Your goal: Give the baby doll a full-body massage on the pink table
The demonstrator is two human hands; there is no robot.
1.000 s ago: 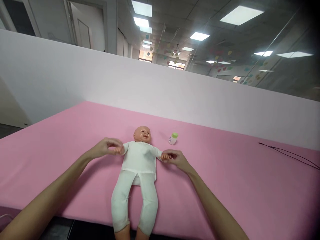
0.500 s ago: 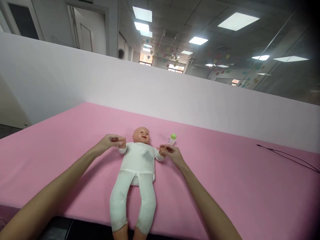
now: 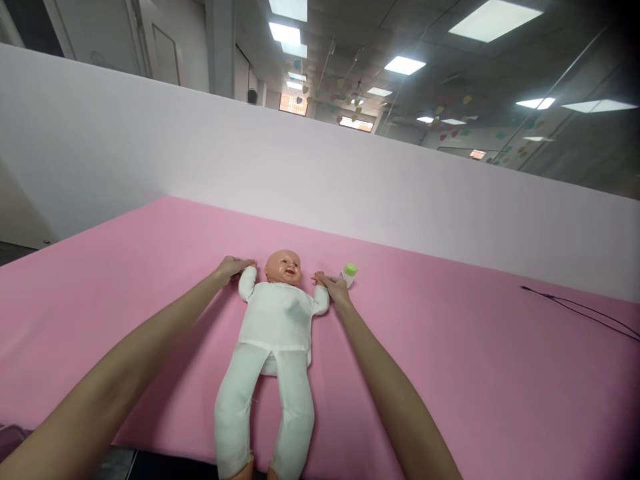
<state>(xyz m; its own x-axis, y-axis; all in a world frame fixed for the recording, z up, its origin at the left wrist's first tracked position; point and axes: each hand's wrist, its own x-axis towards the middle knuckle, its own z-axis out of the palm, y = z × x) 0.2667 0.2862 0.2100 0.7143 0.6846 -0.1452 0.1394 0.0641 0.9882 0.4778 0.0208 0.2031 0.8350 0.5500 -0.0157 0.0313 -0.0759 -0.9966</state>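
Observation:
A baby doll (image 3: 276, 313) in a white top and white trousers lies on its back, head towards the wall, its lower legs at the front edge of the pink surface. My left hand (image 3: 234, 268) is closed around the doll's hand on the left, beside its head. On the other side, my right hand (image 3: 335, 288) grips the doll's other hand between thumb and fingers. Both of the doll's arms are bent, with the hands raised towards head height. Just beyond my right hand stands a small bottle with a green cap (image 3: 349, 272), partly hidden by that hand.
The pink padded surface (image 3: 450, 347) runs back to a low white wall (image 3: 350, 180). A thin black cable (image 3: 575, 305) lies at the far right. Glass panels, ceiling lights and a doorway show beyond the wall.
Both my hands have moved up and inward, taking the doll's hands with them. The doll's arms, lower and spread before, are now bent upward. The camera view has tilted down slightly.

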